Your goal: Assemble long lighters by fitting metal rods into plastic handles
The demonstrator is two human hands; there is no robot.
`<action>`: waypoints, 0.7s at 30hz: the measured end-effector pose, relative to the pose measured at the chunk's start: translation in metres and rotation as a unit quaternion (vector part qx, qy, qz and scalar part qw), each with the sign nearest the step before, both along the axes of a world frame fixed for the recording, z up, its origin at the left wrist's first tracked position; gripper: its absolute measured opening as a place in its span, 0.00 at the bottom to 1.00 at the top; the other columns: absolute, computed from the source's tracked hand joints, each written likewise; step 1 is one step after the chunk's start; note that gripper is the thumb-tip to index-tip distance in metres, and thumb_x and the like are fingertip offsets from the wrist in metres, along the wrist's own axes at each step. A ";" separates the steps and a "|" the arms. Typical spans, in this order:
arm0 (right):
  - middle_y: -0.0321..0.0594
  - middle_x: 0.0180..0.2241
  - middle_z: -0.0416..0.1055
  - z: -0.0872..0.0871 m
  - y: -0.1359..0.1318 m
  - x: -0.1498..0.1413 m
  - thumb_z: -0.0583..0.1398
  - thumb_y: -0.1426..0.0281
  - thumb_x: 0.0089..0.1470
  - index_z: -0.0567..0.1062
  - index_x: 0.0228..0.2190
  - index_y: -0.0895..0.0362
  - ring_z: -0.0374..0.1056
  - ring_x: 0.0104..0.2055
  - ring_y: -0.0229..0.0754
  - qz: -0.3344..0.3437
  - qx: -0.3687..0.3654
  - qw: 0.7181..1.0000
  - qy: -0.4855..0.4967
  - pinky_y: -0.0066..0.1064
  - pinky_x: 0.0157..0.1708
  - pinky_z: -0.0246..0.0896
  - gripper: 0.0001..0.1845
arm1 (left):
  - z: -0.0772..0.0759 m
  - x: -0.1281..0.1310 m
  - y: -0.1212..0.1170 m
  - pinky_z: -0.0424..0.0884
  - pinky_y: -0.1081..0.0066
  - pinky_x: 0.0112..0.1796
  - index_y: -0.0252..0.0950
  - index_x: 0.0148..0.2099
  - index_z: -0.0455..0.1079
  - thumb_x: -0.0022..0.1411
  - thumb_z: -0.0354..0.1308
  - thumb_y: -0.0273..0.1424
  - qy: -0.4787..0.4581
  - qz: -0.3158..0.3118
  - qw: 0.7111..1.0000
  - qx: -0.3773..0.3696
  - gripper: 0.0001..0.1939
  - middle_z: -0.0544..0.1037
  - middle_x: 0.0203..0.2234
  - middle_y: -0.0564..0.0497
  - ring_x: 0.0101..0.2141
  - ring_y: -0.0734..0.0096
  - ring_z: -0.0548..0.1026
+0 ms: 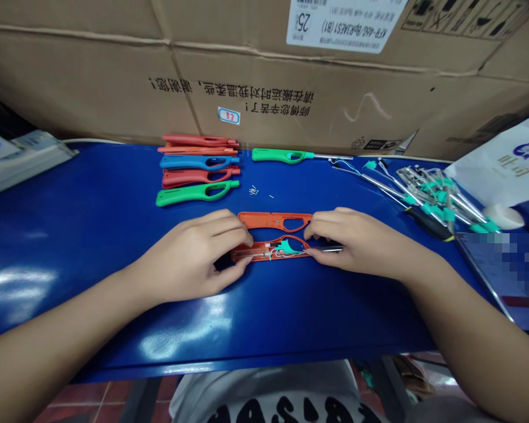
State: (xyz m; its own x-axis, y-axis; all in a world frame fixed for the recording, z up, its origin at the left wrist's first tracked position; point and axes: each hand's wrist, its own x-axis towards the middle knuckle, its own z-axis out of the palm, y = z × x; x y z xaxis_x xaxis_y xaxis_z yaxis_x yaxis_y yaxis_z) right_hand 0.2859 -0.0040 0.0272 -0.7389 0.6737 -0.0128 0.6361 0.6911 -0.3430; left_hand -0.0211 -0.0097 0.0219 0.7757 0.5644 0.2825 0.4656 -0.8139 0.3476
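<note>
An open orange lighter casing half (251, 251) lies hollow side up on the blue table, with wires, a clear tank and a green trigger (285, 247) inside. My left hand (203, 252) is closed on its left end, thumb at the near edge and fingers at the far edge. At the right end, my right hand (357, 241) pinches where the lighter's metal tube (332, 249) comes out; its palm hides part of this. Just behind lies the matching orange casing half (264, 220), its right end close to my right fingers.
Several coloured lighter casings (198, 161) lie stacked behind left, with small screws (253, 190) beside them. A green lighter (277, 155) lies at the back. On the right are a pile of metal tubes with green triggers (441, 194) and a black-handled screwdriver (427, 223). A cardboard box (114, 82) stands behind.
</note>
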 end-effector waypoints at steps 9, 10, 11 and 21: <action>0.38 0.36 0.74 0.002 0.001 0.002 0.57 0.67 0.66 0.74 0.36 0.55 0.67 0.35 0.40 -0.007 0.014 1.000 -0.014 0.35 0.40 0.56 0.08 | 0.001 -0.010 0.006 0.73 0.68 0.38 0.39 0.44 0.80 0.71 0.58 0.34 0.038 0.013 0.999 0.000 0.10 0.80 0.36 0.49 0.37 0.66 0.77; 0.38 0.36 0.74 0.002 0.001 0.002 0.56 0.67 0.66 0.74 0.36 0.55 0.67 0.35 0.40 -0.005 0.012 1.000 -0.014 0.35 0.40 0.56 0.08 | 0.000 -0.011 0.006 0.73 0.68 0.38 0.40 0.43 0.81 0.70 0.59 0.35 0.031 0.024 0.999 -0.023 0.09 0.80 0.36 0.50 0.37 0.66 0.78; 0.38 0.36 0.74 0.002 0.001 0.002 0.56 0.66 0.66 0.74 0.36 0.55 0.67 0.35 0.40 -0.005 0.008 1.000 -0.015 0.35 0.39 0.56 0.08 | -0.001 -0.011 0.007 0.72 0.69 0.38 0.40 0.43 0.81 0.69 0.60 0.35 0.025 0.035 0.998 -0.047 0.09 0.80 0.36 0.50 0.37 0.67 0.78; 0.37 0.35 0.74 -0.001 0.002 0.003 0.60 0.65 0.65 0.74 0.37 0.55 0.67 0.35 0.40 -0.023 -0.017 1.000 0.000 0.32 0.33 0.54 0.06 | -0.001 -0.008 0.007 0.71 0.71 0.35 0.41 0.41 0.82 0.67 0.63 0.34 0.002 0.070 0.990 -0.125 0.07 0.80 0.35 0.52 0.34 0.71 0.79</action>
